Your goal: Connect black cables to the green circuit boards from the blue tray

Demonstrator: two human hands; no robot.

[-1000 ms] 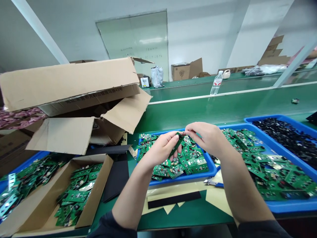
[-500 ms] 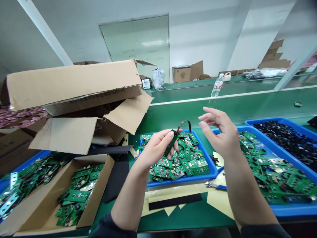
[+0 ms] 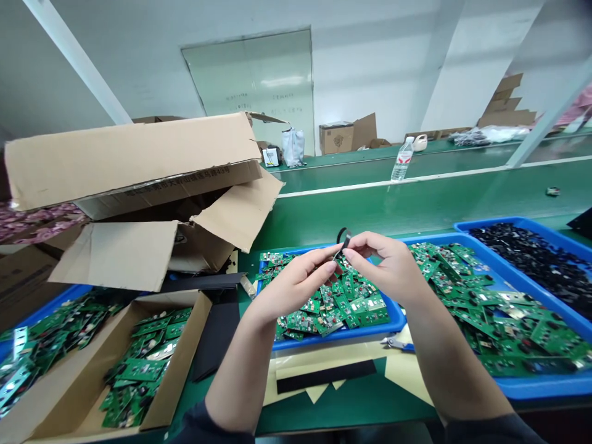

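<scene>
My left hand [image 3: 298, 283] is closed on a small green circuit board, now seen nearly edge-on and mostly covered by fingers. From it a thin black flat cable [image 3: 342, 233] loops upward. The fingers of my right hand [image 3: 383, 265] pinch the cable close to the board, almost touching my left fingertips. Both hands are above a blue tray [image 3: 398, 317] with a heap of green circuit boards [image 3: 335, 308] in it.
At right stand a blue tray of boards [image 3: 522, 327] and another of small black parts [image 3: 536, 256]. Nippers [image 3: 395, 343] and a black strip [image 3: 326, 376] lie in front. Cardboard boxes [image 3: 139, 160] crowd the left; a water bottle [image 3: 402, 160] stands behind.
My right hand has come left and down from open air and closed on the cable. My left hand has turned the board and shifted slightly right.
</scene>
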